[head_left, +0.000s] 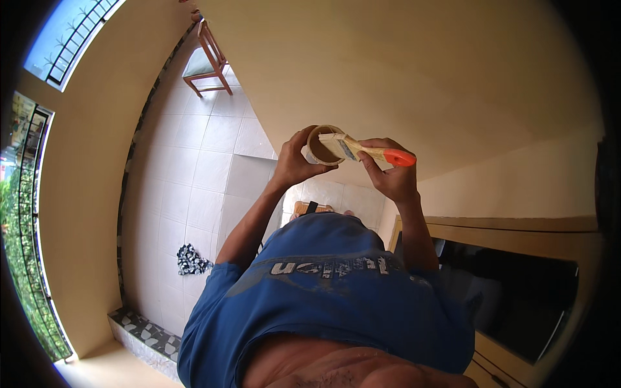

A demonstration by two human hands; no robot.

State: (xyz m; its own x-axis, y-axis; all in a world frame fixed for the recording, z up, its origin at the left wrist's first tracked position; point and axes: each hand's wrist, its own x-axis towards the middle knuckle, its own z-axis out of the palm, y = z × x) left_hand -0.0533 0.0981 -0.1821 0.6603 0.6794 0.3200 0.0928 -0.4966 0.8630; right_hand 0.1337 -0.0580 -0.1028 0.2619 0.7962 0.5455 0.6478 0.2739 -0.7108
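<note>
My left hand (297,160) is wrapped round a small round tub (312,150), its open mouth turned toward me. In my right hand (392,178) is a flat paintbrush (359,150) with pale bristles, a wooden handle and an orange-red end. The fingers grip the brush by its handle. Its bristle tip lies at the tub's rim, over the mouth. Inside, the tub looks brownish; I cannot tell how full it is. Both hands are raised in front of a plain beige wall (414,71).
A wooden chair (210,66) stands on the tiled floor (174,161) at the far left. A black-and-white patterned cloth (192,260) lies on the tiles. Barred windows (29,213) line the left wall. At the lower right is a dark glossy panel (511,291) in a yellowish frame.
</note>
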